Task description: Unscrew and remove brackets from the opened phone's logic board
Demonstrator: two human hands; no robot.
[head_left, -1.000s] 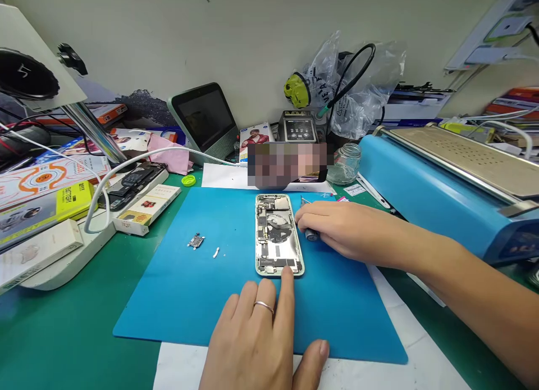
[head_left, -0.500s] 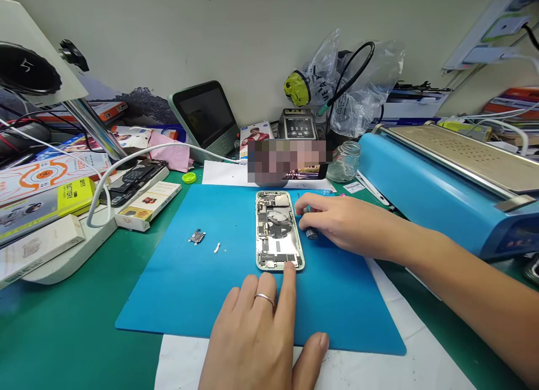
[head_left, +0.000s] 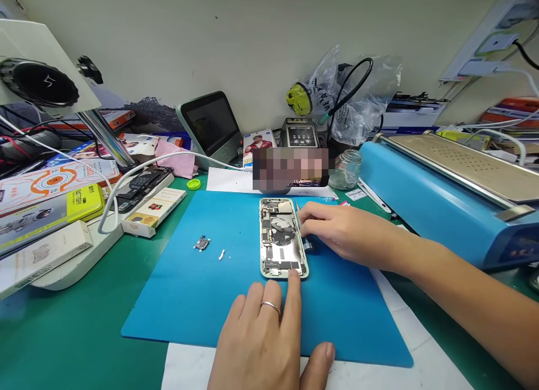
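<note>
An opened smartphone (head_left: 281, 244), its inner parts exposed, lies face up on the blue mat (head_left: 177, 300). My left hand (head_left: 261, 328), with a ring on one finger, rests flat with fingers stretched, and its index fingertip presses on the phone's lower edge. Beside the phone's right edge, my right hand (head_left: 337, 230) has its fingers curled around a small screwdriver (head_left: 309, 245); only its dark handle end and thin tip show. Left of the phone lie a small metal part with a board-like look (head_left: 202, 243) and a tiny silvery strip (head_left: 221, 254).
A blue machine (head_left: 425, 204) stands at the right and a glass jar (head_left: 346, 169) at the back. Boxes (head_left: 154, 213), a white cable (head_left: 113, 202) and a metal stand post (head_left: 107, 140) crowd the left. A tilted display (head_left: 210, 123) stands behind.
The whole view has shifted slightly, so everything sits a little lower and to the right. My right fingers have turned slightly around the screwdriver; my left fingertip stays on the phone.
</note>
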